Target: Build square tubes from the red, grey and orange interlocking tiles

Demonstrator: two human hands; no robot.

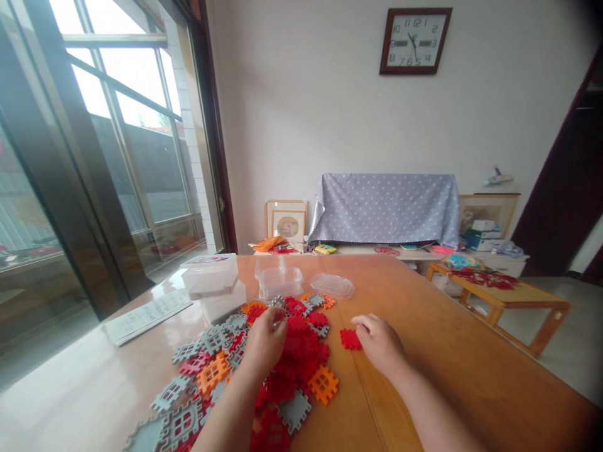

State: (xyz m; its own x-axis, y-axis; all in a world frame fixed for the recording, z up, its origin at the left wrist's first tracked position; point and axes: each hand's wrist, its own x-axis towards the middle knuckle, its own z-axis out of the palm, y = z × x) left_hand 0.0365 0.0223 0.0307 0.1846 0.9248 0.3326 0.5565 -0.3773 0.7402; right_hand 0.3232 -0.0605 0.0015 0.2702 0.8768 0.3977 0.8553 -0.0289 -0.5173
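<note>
A spread-out pile of red, grey and orange interlocking plastic tiles lies on the wooden table (377, 276). My left hand (267, 336) is over the upper part of this pile, its fingers curled, and what they may hold is hidden. To the right of the pile, a red tile (350, 339) is at the fingertips of my right hand (379, 342), whose fingers are bent together on its right edge. An orange window tile (323, 384) lies at the pile's right side, beside a grey tile (294, 410).
Behind the pile are a clear plastic container (280, 282) and a clear lid (332, 285). White boxes (210, 276) and a paper booklet (148, 317) lie at the left. Beyond the table's right edge is a low wooden stool (532, 303).
</note>
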